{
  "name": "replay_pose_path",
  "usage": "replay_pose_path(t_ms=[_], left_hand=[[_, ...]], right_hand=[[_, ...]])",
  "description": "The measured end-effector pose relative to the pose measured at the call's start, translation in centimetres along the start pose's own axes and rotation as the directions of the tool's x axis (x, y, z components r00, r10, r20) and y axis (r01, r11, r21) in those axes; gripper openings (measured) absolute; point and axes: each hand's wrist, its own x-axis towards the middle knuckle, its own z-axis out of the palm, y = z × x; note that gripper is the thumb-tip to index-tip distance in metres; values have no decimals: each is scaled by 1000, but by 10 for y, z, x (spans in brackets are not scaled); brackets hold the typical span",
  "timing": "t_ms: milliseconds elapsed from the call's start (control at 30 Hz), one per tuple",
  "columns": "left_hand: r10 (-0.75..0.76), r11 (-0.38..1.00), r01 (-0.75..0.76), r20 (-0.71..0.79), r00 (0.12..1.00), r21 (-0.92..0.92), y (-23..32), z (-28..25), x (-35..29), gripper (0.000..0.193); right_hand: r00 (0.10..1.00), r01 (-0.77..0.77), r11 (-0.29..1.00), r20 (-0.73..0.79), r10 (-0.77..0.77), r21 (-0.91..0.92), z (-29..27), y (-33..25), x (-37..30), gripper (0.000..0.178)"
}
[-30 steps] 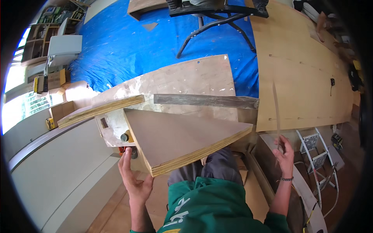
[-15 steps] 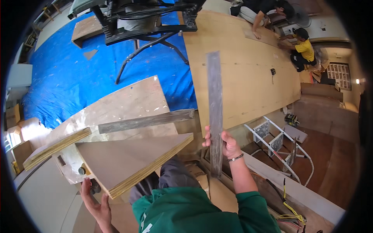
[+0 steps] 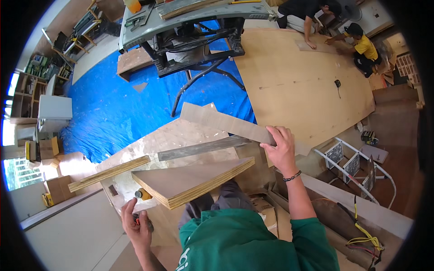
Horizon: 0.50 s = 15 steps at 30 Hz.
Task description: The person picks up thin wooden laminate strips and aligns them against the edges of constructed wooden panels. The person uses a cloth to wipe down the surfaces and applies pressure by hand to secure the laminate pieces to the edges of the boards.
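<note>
Here's your right hand (image 3: pixel 282 147), thumb and fingers pinched on the near right end of a thin wooden strip (image 3: pixel 216 121)! The strip reaches out far and left, raised over the pale board (image 3: pixel 135 143), its free end showing against the blue sheet (image 3: pixel 104 108). A dark grey strip (image 3: pixel 199 149) lies beneath and to the near side.

Over on the left, your left hand (image 3: pixel 137 226) is spread, fingers loosely bent, nothing seen in its grasp; it's just beside the near corner of the thick triangular plywood piece (image 3: pixel 199 176), apart from it. A small red tool (image 3: pixel 149 222) shows by your thumb; whether you touch it, I can't tell.

That held strip looks light and fairly stiff, likely to bow with so much length hanging off one end. Its smooth face could slip, its thin edges could chip. A hold nearer the middle, across both long edges, should balance it better.
</note>
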Motion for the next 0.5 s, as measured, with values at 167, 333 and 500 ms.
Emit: replay_pose_path(t_ms=[167,333,500], left_hand=[[39,999,-37,49,998,-30,9,0,-1,31],[82,996,-80,72,994,-34,1,-5,-7,29],[100,994,-96,75,992,-53,-8,-11,-15,27]], right_hand=[[1000,6,1000,-4,-6,-13,-9,-13,-8,57],[999,20,1000,-28,-21,-15,-11,-24,-18,57],[999,24,1000,-38,-25,-11,-16,-38,-23,57]])
